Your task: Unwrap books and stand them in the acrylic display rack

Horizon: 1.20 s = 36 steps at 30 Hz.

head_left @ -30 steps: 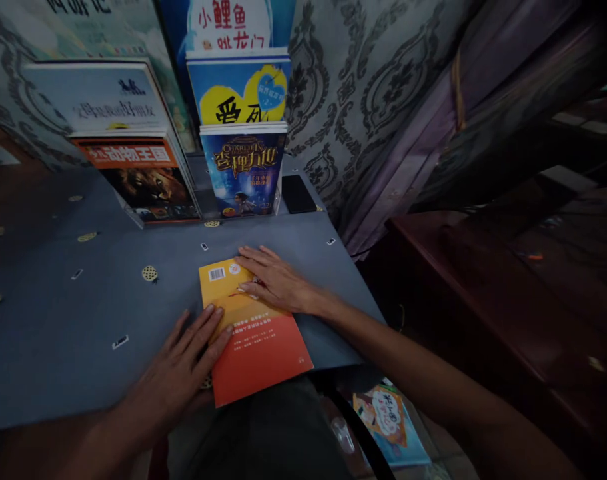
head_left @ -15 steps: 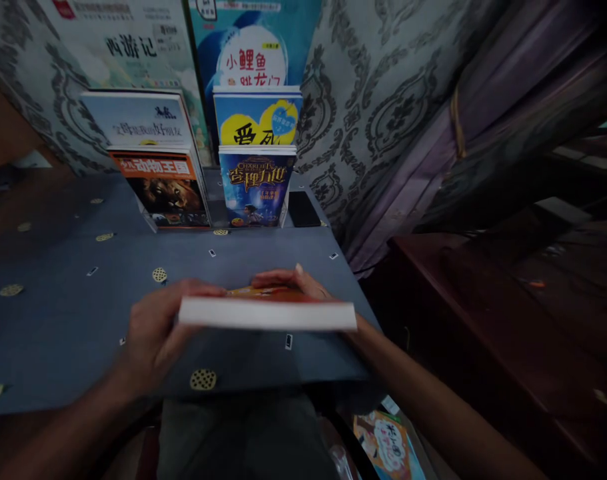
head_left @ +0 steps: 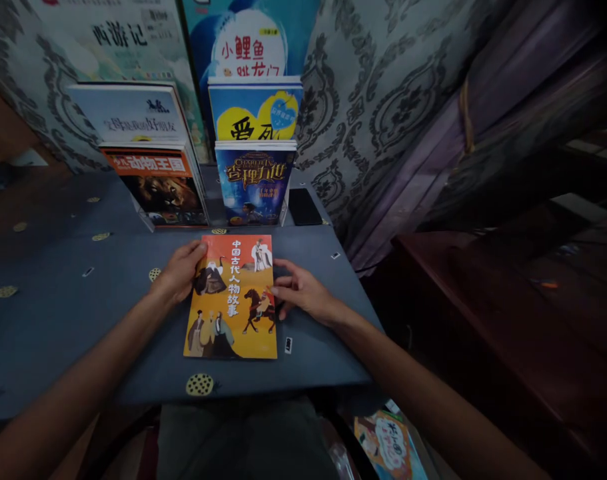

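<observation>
A thin orange and red book (head_left: 238, 297) with white Chinese characters and painted figures faces up, low over or on the blue tablecloth. My left hand (head_left: 183, 270) grips its upper left edge, the thumb lying on the cover. On the other side my right hand (head_left: 300, 292) closes on the right edge, a finger on the cover and the others beside or under it. Behind the book, a lion-cover book (head_left: 166, 190) and a dark blue book (head_left: 253, 183) lean upright in clear stands, with more books rising in tiers at their backs.
A black phone (head_left: 304, 207) lies right of the stands. The patterned tablecloth (head_left: 108, 333) covers the table, with patterned wallpaper (head_left: 383, 87) behind. A purple curtain (head_left: 413, 157) hangs at right, above a dark red cabinet (head_left: 483, 320). Below the table edge lies another colourful book (head_left: 390, 443).
The book was held edge-on toward me; now it is tipped flat with its cover showing. My right hand has shifted from behind the book to its right edge.
</observation>
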Available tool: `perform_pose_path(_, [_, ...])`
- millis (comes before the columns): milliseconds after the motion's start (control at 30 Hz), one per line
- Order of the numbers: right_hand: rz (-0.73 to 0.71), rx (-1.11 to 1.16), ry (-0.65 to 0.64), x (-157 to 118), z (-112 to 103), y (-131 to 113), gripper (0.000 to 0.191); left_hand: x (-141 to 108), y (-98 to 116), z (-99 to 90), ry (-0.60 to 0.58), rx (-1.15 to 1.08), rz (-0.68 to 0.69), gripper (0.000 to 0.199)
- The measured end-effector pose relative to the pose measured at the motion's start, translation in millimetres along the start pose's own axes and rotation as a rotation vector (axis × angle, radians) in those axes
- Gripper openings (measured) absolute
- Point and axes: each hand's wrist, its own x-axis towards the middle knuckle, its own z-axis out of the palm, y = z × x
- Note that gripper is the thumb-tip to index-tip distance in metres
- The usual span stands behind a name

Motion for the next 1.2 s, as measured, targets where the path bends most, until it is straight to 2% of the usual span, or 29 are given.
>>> perform_pose_path(67, [-0.003, -0.033, 0.062, 4, 0, 4, 0.072, 3, -1, -7.3, -0.01, 0.155, 0.027, 0.031])
perform_pose_path(133, [-0.041, -0.158, 0.155, 6, 1, 6, 0.065, 5, 4, -16.4, -0.009, 0.467, 0.156, 0.041])
perform_pose_path(233, [-0.174, -0.567, 0.352, 3, 1, 3, 0.042, 4, 12, -30.9, 0.045, 1.012, 0.412, 0.047])
perform_pose_path(300, [-0.275, -0.829, 0.451, 0, 4, -2, 0.028, 0, 12, -36.7, 0.034, 1.189, 0.537, 0.04])
perform_pose_path(367, [-0.367, -0.969, 0.434, 1, 11, -9, 0.028, -7, 8, -37.8, -0.029, 1.229, 0.658, 0.037])
perform_pose_path(400, [-0.414, -1.001, 0.371, 4, 17, -12, 0.032, -10, 5, -37.3, -0.067, 1.231, 0.718, 0.037])
perform_pose_path(500, [-0.523, -1.034, 0.05, 22, 41, -20, 0.048, -19, -9, -36.0, -0.166, 1.246, 0.821, 0.037])
perform_pose_path(600, [-0.463, -1.045, -0.192, 48, 66, -23, 0.067, -25, -20, -39.7, -0.216, 1.272, 0.826, 0.034])
perform_pose_path(700, [-0.362, -1.075, -0.276, 70, 76, -23, 0.077, -26, -26, -43.8, -0.212, 1.274, 0.846, 0.034])
perform_pose_path(800, [-0.33, -1.091, -0.25, 80, 74, -21, 0.076, -25, -28, -43.2, -0.173, 1.292, 0.874, 0.038])
perform_pose_path(1000, [-0.363, -1.157, -0.146, 79, 55, -15, 0.072, -22, -33, -41.2, -0.105, 1.345, 0.942, 0.042])
perform_pose_path(1100, [-0.373, -1.157, -0.099, 81, 33, -11, 0.069, -23, -34, -42.7, -0.097, 1.369, 0.956, 0.041])
perform_pose_path(1200, [-0.403, -1.067, -0.048, 86, 4, -9, 0.065, -24, -30, -41.9, -0.113, 1.398, 0.961, 0.043])
